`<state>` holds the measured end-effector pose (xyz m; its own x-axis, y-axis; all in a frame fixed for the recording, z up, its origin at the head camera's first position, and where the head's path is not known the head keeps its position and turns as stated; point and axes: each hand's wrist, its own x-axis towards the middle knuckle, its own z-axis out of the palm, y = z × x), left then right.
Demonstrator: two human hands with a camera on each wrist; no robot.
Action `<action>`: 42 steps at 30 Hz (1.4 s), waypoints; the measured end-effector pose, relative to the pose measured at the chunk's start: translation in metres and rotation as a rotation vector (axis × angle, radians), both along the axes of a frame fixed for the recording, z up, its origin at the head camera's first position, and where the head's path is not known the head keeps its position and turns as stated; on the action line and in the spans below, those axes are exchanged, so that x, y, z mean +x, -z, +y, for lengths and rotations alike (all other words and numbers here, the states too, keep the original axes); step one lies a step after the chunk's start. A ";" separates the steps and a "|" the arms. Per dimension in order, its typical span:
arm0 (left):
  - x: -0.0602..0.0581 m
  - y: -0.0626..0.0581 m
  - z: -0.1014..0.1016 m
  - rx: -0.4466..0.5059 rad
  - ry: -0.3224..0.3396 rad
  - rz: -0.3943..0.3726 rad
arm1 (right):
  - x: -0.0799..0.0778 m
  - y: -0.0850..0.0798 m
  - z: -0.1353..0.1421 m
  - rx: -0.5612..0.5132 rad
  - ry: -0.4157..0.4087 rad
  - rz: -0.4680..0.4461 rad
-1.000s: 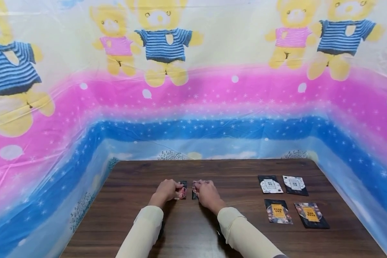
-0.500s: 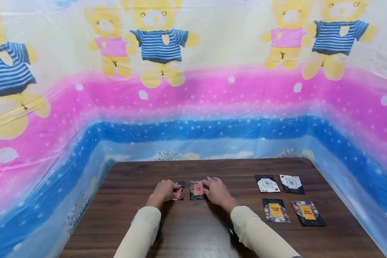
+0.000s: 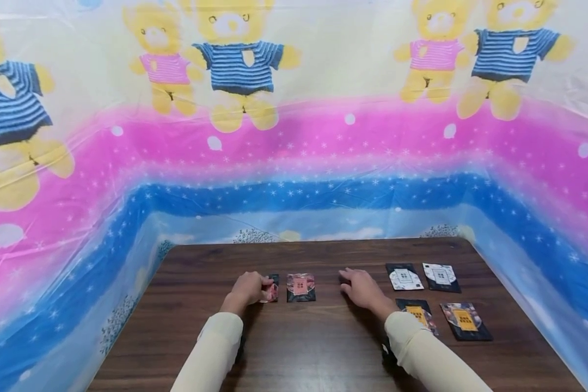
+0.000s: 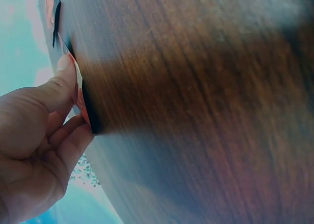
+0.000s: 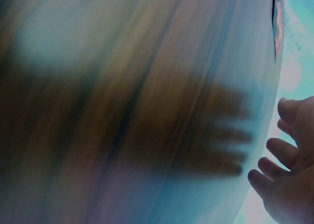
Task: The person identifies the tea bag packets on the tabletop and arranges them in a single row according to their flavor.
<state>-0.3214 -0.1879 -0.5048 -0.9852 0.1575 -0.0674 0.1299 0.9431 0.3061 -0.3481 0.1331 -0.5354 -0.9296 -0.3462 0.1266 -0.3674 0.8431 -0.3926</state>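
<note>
Toward the far edge of the tabletop (image 3: 294, 348), a half-covered packet (image 3: 274, 291) is pinched by the left hand (image 3: 247, 288); between it and the loosely spread right hand (image 3: 364, 287), a red-labelled packet (image 3: 301, 287) is laid flat.

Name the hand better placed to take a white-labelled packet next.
Likely the right hand: it holds nothing and is nearer the white-labelled packets, while the left hand pinches a red-labelled packet.

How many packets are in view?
6: one packet in the left hand, one red-labelled packet beside it; at right, two white-labelled packets beyond two yellow-labelled packets. Any underneath would be hidden.
</note>
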 end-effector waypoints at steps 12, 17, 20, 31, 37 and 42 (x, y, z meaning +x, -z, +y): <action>0.003 0.002 -0.004 0.022 -0.013 -0.003 | -0.013 -0.006 0.069 0.027 0.059 -0.010; 0.004 0.004 -0.004 0.028 -0.020 -0.010 | -0.017 -0.013 0.094 0.085 0.101 -0.017; 0.004 0.005 -0.004 0.030 -0.018 -0.007 | -0.019 -0.015 0.106 0.104 0.124 -0.037; -0.001 0.004 -0.004 0.013 -0.029 0.006 | -0.026 -0.005 0.124 0.144 0.181 -0.159; 0.000 0.003 -0.003 0.026 -0.022 0.009 | -0.027 -0.005 0.125 0.142 0.203 -0.195; 0.001 0.004 -0.001 0.029 -0.021 0.004 | -0.025 -0.002 0.125 0.161 0.204 -0.200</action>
<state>-0.3208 -0.1891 -0.5085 -0.9885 0.1390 -0.0596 0.1116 0.9364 0.3326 -0.3730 0.2582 -0.5329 -0.9828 -0.1511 -0.1065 -0.1139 0.9486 -0.2951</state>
